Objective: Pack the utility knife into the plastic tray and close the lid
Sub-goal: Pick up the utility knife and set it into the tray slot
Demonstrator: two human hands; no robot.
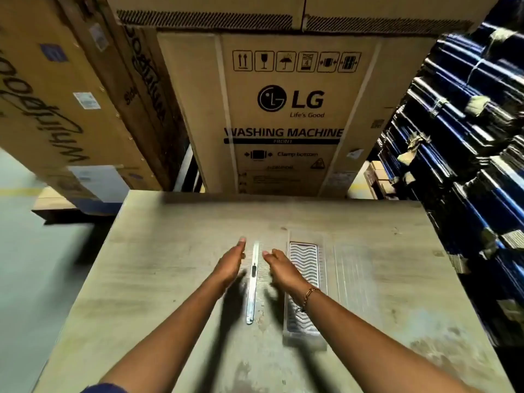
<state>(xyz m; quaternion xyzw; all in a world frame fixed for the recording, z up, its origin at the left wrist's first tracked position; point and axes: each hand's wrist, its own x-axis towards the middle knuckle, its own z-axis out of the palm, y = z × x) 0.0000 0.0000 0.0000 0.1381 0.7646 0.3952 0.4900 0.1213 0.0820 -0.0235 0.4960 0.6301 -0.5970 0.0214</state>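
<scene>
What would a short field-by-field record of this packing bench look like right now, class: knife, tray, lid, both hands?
utility knife: flat on the table, between the hands, ungripped
plastic tray: right of the knife, no knife in it, partly under the right wrist
lid: open, flat, right of the tray
left hand: open, beside the knife
right hand: open, beside the knife

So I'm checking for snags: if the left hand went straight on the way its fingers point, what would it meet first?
Probably nothing: ahead of the left hand lies bare table, the utility knife beside it, though height is unclear.
</scene>
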